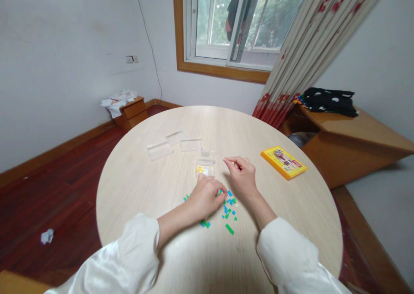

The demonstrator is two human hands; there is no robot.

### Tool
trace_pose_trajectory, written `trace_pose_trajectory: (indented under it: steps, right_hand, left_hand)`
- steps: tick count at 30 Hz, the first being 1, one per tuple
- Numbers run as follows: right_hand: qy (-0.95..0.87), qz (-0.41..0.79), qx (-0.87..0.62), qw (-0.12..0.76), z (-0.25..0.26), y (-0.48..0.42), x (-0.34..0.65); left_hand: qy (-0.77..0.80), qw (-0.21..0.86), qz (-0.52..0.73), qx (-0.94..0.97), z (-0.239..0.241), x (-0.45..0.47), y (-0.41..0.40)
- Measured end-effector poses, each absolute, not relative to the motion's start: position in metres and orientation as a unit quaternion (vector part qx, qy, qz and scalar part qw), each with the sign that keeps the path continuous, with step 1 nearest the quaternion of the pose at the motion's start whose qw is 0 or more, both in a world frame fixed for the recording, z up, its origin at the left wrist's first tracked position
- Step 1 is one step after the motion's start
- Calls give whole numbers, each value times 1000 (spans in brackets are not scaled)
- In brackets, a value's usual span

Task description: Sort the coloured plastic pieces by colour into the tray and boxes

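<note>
Head view: hands apart from each other at centre of frame. Left hand [207,198] curled low over blue and green bricks [229,229] strewn at lower centre — grip cannot be told. Right hand [244,175] just right of centre, thumb and finger pinched together; whether on small piece, cannot tell. Clear box [212,172] with yellow pieces [200,170] between hands, mid-frame. Clear trays [161,151] left of centre, yellow packet [284,162] at right — all on round desk [136,199].
</note>
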State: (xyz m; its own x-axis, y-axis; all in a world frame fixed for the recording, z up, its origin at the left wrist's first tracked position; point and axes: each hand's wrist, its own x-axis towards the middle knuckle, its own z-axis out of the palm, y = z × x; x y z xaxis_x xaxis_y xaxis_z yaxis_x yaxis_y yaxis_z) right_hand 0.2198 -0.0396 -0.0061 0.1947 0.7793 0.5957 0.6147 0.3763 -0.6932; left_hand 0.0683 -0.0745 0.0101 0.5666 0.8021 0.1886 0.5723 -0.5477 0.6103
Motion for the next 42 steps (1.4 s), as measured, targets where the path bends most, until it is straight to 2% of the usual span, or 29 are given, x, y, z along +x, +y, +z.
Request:
trace_pose_trajectory:
  steps: [3,6,13,29,42]
  right_hand:
    - [-630,77,-554,539,-6,-39,219]
    - [-629,79,-554,539,-6,-39,218]
    - [-633,76,-551,539,-4,-40,217]
    - [-633,81,-553,536,-6,-41,219]
    - [-644,87,-556,518,-11,-38,221]
  left_hand:
    - [468,194,335,795,13,49,-47]
    - [510,160,373,759,7,33,-26]
    - [517,150,378,754,-6,25,-12]
    - [522,128,414,735,3,18,-11]
    - [544,154,391,726,5,14,-7]
